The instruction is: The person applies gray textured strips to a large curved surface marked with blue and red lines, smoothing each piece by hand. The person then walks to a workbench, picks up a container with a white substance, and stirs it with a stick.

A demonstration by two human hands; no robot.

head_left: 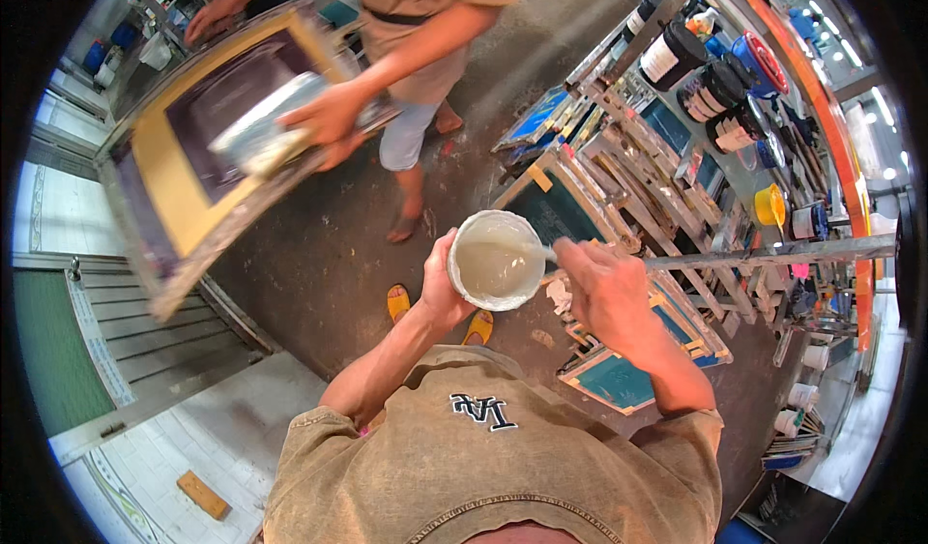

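In front of my chest my left hand [440,288] is wrapped round the left side of a whitish round tub [480,302]. Pale, cloudy liquid [488,265] lies inside it, and the rim is crusted. My right hand [604,288] is closed at the tub's right edge. A short pale stick-like piece [551,254] shows between those fingers and the rim; whether it is a stirring stick or part of the tub, I cannot tell.
Ahead on the left, another person [425,51] carries a large printing screen frame [184,225], blurred by motion. Stacked screen frames [551,201] lean on the right. Ink tubs [674,56] stand on a rack behind a metal bar [802,252]. A pale-topped surface [242,428] lies left.
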